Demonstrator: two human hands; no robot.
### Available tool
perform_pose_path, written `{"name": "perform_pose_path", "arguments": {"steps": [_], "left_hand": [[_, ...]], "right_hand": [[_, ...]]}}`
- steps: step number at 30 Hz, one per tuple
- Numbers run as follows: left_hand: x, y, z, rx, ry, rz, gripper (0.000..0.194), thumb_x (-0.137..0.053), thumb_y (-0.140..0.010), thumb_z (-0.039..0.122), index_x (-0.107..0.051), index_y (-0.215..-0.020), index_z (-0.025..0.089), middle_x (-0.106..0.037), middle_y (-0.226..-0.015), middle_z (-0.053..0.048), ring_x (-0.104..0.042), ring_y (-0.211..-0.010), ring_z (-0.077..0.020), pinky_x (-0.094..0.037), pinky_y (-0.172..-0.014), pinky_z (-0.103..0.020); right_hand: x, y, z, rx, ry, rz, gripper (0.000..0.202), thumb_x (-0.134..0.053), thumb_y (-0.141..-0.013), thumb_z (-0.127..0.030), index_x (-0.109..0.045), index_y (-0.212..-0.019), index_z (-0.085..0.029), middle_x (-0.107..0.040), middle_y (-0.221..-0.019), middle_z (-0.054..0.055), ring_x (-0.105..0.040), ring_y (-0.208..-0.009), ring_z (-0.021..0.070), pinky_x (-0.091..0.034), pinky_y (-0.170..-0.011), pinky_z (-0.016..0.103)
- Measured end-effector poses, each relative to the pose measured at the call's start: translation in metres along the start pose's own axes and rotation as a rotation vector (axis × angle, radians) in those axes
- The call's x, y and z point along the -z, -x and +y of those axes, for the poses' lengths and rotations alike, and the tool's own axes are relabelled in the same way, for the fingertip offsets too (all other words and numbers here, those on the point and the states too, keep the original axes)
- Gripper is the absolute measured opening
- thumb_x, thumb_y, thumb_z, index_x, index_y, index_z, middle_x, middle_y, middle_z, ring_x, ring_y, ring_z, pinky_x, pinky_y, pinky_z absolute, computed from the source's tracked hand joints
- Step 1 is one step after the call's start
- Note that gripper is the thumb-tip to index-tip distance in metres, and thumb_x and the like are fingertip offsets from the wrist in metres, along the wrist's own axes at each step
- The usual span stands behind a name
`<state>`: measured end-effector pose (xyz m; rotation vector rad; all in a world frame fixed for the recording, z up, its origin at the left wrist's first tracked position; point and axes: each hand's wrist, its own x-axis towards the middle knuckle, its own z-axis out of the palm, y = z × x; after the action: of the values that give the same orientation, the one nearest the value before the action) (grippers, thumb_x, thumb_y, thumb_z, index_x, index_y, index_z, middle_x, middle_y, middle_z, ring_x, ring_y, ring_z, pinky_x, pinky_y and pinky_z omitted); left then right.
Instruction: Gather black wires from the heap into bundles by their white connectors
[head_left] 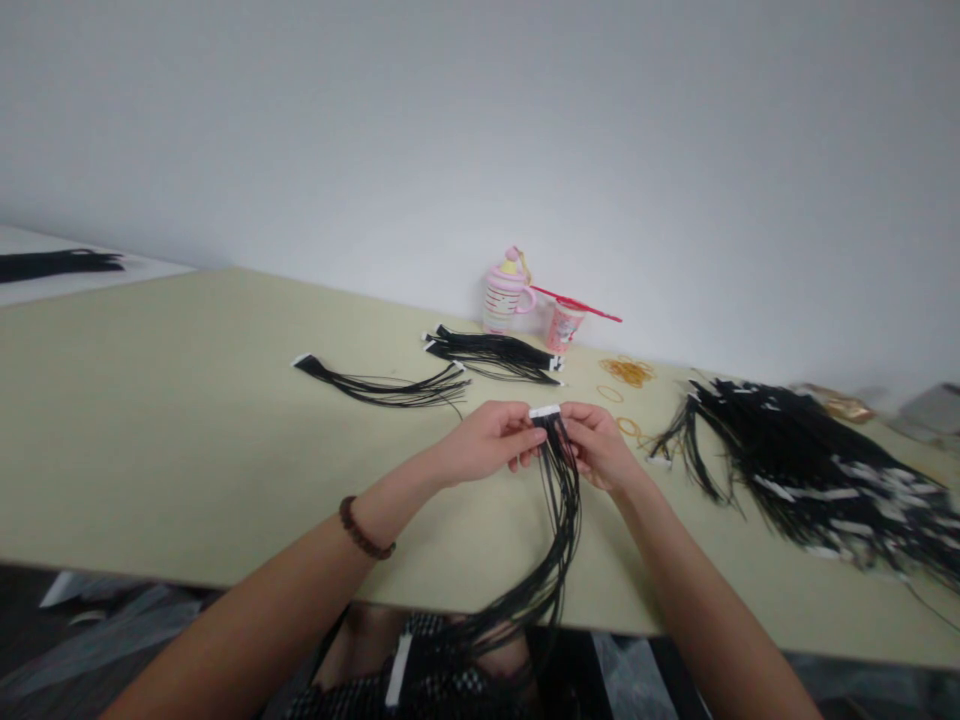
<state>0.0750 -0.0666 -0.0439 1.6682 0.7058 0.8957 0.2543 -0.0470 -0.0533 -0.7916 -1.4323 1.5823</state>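
Note:
A bundle of thin black wires [568, 510] hangs from a white connector [544, 411] held between my two hands. My left hand [495, 440] pinches the connector's left end, fingers closed, thumb over the wires just below it. The right end is gripped by my right hand [598, 445], its fingers also closed. From there the wires curve down over the table's front edge to a second white connector [398, 670] near my lap. A brown beaded bracelet [365, 530] circles my left wrist.
On the table [225, 430] lie a loose wire bundle [375, 388], a stack of bundles [491, 352] and, at right, a large wire pile [817, 460]. Yellow rubber bands [628, 371] lie beyond my right hand. A pink cup [504, 298] and a smaller cup [564, 326] stand by the wall.

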Motion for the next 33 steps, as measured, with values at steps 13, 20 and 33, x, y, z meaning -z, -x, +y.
{"name": "perform_pose_path", "arguments": {"steps": [13,20,33], "left_hand": [[-0.0005,0.0025,0.0055,0.018,0.055,-0.076,0.02,-0.05,-0.083,0.032,-0.051,-0.081,0.012,-0.053,-0.063,0.002,-0.051,-0.053,-0.0068,-0.043,-0.053,-0.023],[0.0,0.0026,0.0058,0.022,0.048,-0.085,0.019,-0.049,-0.083,0.032,-0.05,-0.084,0.013,-0.053,-0.064,0.002,-0.051,-0.054,-0.0068,-0.043,-0.054,-0.023],[-0.0011,0.0051,0.0036,0.024,-0.121,-0.105,0.02,-0.044,-0.085,0.035,-0.047,-0.085,0.014,-0.054,-0.066,0.0,-0.052,-0.058,-0.009,-0.044,-0.055,-0.025]], "right_hand": [[0.0005,0.0021,-0.0006,-0.075,-0.02,-0.113,0.038,-0.071,-0.065,-0.044,-0.061,-0.087,-0.015,-0.061,-0.059,0.001,-0.041,-0.037,0.0036,-0.025,-0.028,0.012],[-0.0022,0.0048,-0.0033,-0.056,0.003,-0.123,0.041,-0.071,-0.064,-0.046,-0.061,-0.088,-0.014,-0.062,-0.06,0.002,-0.047,-0.039,0.0064,-0.031,-0.031,0.014],[-0.0039,-0.0022,0.0043,0.166,0.054,0.021,0.032,-0.077,-0.056,-0.041,-0.061,-0.066,-0.016,-0.055,-0.044,-0.003,-0.046,-0.033,0.0084,-0.036,-0.03,0.018]]}}
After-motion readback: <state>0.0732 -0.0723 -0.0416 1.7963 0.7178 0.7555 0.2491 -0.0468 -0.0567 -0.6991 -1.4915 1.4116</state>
